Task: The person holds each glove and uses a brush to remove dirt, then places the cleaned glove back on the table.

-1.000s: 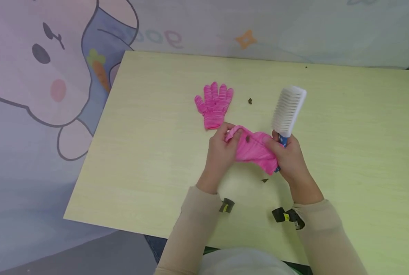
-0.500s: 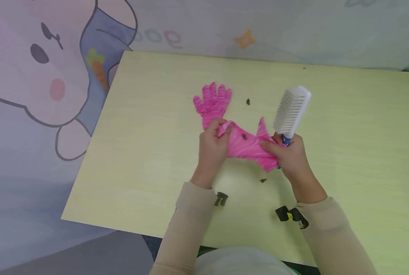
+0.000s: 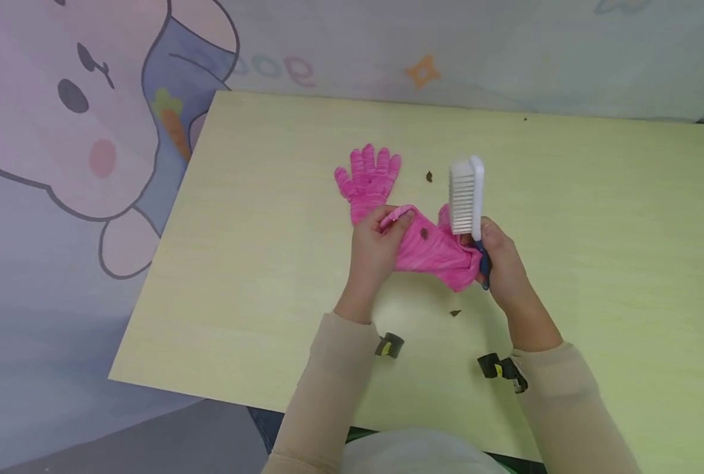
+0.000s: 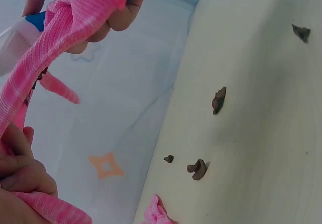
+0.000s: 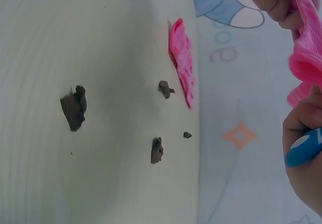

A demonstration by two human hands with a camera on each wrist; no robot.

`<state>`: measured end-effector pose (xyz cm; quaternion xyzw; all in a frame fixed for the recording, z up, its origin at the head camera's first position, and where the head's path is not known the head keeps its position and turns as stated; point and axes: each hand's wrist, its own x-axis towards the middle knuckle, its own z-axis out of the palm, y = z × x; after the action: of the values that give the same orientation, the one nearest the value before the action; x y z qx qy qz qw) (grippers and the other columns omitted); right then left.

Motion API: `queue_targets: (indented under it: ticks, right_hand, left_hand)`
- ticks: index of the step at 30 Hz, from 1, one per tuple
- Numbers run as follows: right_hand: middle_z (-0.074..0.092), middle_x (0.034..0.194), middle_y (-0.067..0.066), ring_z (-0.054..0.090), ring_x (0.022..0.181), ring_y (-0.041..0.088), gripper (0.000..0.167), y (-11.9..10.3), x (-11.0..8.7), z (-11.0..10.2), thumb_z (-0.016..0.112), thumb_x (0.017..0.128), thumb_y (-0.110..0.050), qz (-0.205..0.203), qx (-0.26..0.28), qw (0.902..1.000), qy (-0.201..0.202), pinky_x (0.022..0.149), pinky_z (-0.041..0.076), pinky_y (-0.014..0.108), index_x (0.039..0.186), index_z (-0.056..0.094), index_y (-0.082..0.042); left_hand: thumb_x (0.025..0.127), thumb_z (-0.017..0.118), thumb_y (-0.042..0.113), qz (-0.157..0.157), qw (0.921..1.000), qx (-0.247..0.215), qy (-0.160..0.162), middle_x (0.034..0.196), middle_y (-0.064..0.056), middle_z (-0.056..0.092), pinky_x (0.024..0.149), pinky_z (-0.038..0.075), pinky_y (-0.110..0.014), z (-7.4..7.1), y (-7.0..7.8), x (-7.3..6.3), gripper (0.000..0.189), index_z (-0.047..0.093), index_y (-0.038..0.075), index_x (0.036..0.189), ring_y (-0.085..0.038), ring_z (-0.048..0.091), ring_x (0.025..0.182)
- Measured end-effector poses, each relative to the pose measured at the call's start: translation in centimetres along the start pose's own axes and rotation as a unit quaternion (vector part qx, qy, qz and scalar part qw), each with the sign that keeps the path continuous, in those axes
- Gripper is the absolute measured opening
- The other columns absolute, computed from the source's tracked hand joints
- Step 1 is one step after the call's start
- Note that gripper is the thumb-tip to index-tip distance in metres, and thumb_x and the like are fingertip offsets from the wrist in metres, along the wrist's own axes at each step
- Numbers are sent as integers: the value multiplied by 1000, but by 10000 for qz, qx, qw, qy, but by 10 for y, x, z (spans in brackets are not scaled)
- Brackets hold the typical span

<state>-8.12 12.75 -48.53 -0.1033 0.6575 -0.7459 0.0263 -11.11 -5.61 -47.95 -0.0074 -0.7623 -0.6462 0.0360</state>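
A pink knitted glove (image 3: 431,253) is stretched between both hands above the table, with a dark brown bit (image 3: 424,233) on its upper face. My left hand (image 3: 376,247) pinches the cuff end between thumb and fingers. At the finger end, my right hand (image 3: 502,260) grips the blue handle (image 5: 304,148) of a white-bristled brush (image 3: 463,197), and its fingers lie behind the glove (image 4: 83,12). The bristles face left, over or close to the glove; contact is unclear. Beyond the left hand a second pink glove (image 3: 371,174) lies flat, its cuff partly hidden.
On the pale yellow table (image 3: 257,250) lie several dark brown scraps, one (image 3: 429,176) beside the flat glove and another (image 3: 455,313) nearer the person. A printed curtain (image 3: 352,39) hangs along the far edge. Both sleeves carry small black wrist devices (image 3: 390,345).
The brush has turned from leaning right to nearly upright, moving left with its bristles toward the glove. My right thumb has shifted off the glove's face. The stretched glove has risen slightly.
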Motion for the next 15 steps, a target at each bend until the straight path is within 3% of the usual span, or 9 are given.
queue_targets:
  ticks: [4, 6, 8, 12, 14, 15]
  right_hand:
    - [45, 65, -4, 31, 44, 7, 17, 1, -2, -1, 46, 98, -20, -269, -277, 9992, -124, 35, 21, 25, 86, 58, -17]
    - [48, 65, -4, 36, 47, 7, 13, 2, -1, 0, 51, 95, -15, -425, -928, 9948, -26, 38, 27, 23, 86, 60, -14]
    - [49, 62, -3, 38, 49, 8, 12, 3, 0, 3, 55, 94, -17, -564, -1844, 9811, 163, 41, 30, 21, 86, 60, -9]
    - [48, 57, 0, 40, 47, 10, 34, 5, 2, 7, 57, 91, -37, -791, -3533, 9283, 843, 43, 32, 20, 88, 58, -4]
    - [47, 55, 0, 39, 46, 10, 39, 6, 2, 8, 56, 91, -41, -715, -3606, 9227, 1157, 42, 31, 20, 87, 56, -2]
    - [48, 56, -2, 40, 46, 9, 39, 6, 2, 8, 55, 92, -40, -651, -3425, 9290, 1246, 42, 32, 19, 87, 55, -1]
  left_hand:
    - [86, 66, 13, -462, 9985, -291, 75, 72, 0, 58, 48, 34, -17, 1, 2, 0, 14, 65, -1, 90, -5, 41, 55]
    - [86, 65, 9, -805, 9942, -707, 131, 73, 1, 60, 48, 36, -17, 3, 3, 0, 10, 63, -1, 86, -4, 43, 55]
    - [86, 63, 5, -1105, 9844, -1359, 169, 68, 1, 59, 47, 36, -17, 5, 3, -1, 8, 60, 0, 81, -4, 44, 51]
    - [88, 60, 5, -1361, 9649, -2232, 238, 58, 2, 51, 44, 38, -18, 12, 3, -4, 13, 54, 6, 77, -5, 44, 47]
    - [90, 59, 8, -1316, 9631, -2330, 269, 57, 1, 51, 43, 39, -19, 14, 3, -5, 11, 55, 5, 80, -6, 46, 47]
    - [90, 59, 8, -1271, 9649, -2273, 319, 57, 1, 50, 43, 39, -19, 15, 3, -6, 11, 55, 4, 81, -6, 46, 47]
